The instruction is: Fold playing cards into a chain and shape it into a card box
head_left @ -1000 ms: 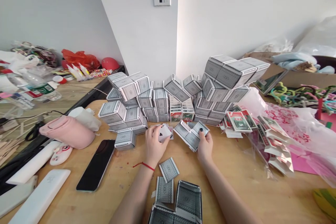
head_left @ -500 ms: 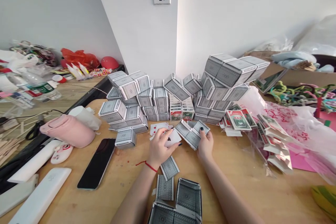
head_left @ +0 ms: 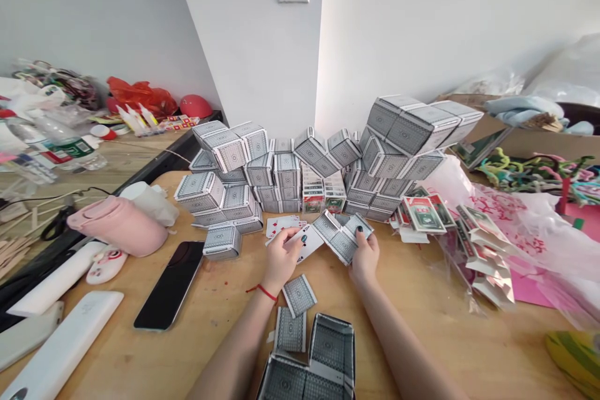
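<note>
My left hand (head_left: pixel 280 257) pinches a face-up playing card (head_left: pixel 309 242) and holds its edge against a folded card piece (head_left: pixel 341 237) with grey patterned backs. My right hand (head_left: pixel 364 255) grips that folded piece from the right, dark-nailed fingers over its top. Both hands hover just above the wooden table (head_left: pixel 422 319). A few face-up cards (head_left: pixel 281 225) lie on the table behind my left hand. Two folded cards (head_left: pixel 295 309) lie between my forearms.
A wall of card cubes (head_left: pixel 319 169) stands at the back. A box-like card assembly (head_left: pixel 319 362) sits near my body. To the left lie a black phone (head_left: pixel 171 284), a pink pouch (head_left: pixel 117 231) and white cases (head_left: pixel 60 347). Card packets (head_left: pixel 450 219) and plastic bags (head_left: pixel 539 231) crowd the right.
My left hand picked a card from the pile behind it, then carried it right to meet the folded piece in my right hand. The right hand barely moved.
</note>
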Motion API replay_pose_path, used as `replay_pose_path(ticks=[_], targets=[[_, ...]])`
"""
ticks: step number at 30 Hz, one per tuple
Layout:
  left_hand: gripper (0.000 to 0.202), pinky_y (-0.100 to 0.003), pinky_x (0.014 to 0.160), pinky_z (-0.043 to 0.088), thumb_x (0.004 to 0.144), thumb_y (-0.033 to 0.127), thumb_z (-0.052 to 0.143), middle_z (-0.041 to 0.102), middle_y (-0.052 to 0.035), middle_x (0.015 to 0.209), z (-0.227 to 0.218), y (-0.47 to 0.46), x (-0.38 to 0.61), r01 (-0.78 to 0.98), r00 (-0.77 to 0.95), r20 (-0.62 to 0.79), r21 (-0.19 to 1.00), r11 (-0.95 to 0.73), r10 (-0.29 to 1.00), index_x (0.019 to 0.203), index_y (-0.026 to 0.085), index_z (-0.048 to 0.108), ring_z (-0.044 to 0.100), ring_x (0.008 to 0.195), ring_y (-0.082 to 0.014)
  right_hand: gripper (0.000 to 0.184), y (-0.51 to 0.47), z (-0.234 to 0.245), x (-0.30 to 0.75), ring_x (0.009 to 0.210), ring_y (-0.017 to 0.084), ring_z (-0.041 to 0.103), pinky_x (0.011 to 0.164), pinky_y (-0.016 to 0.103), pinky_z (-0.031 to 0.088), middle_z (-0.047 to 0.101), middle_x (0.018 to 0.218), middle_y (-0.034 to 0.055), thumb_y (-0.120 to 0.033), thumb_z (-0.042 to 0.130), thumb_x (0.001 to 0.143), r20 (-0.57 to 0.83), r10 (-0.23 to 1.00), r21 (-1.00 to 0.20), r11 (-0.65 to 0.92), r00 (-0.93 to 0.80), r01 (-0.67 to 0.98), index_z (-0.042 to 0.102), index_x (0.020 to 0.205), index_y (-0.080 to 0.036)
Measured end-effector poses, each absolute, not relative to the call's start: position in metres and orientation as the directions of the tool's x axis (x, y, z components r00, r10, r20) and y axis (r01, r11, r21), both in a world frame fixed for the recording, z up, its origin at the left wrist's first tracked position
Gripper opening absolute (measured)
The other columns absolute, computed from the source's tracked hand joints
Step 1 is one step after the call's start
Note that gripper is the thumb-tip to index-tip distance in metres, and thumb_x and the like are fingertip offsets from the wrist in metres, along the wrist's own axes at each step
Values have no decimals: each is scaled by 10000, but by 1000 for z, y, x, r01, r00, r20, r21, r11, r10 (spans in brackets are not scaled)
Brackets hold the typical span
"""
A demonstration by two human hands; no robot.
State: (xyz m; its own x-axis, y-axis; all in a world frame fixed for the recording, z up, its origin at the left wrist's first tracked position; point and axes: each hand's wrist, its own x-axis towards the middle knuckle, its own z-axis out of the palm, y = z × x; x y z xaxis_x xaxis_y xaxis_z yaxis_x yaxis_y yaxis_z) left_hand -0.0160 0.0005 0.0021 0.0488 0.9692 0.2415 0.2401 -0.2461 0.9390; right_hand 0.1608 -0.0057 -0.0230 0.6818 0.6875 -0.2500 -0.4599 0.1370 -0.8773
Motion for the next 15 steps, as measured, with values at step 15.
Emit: replay_pose_path(ticks=[15], targets=[[203, -227, 541, 452, 685, 309, 611, 659, -32, 650, -2, 5, -15, 7, 4, 5, 1000, -5, 1000, 787, 148, 541, 630, 629, -159, 293, -5, -26, 163, 697, 135, 570, 629, 252, 458, 614, 818, 1, -371, 595, 642, -220, 672, -901, 137, 707, -411, 541, 863, -186]])
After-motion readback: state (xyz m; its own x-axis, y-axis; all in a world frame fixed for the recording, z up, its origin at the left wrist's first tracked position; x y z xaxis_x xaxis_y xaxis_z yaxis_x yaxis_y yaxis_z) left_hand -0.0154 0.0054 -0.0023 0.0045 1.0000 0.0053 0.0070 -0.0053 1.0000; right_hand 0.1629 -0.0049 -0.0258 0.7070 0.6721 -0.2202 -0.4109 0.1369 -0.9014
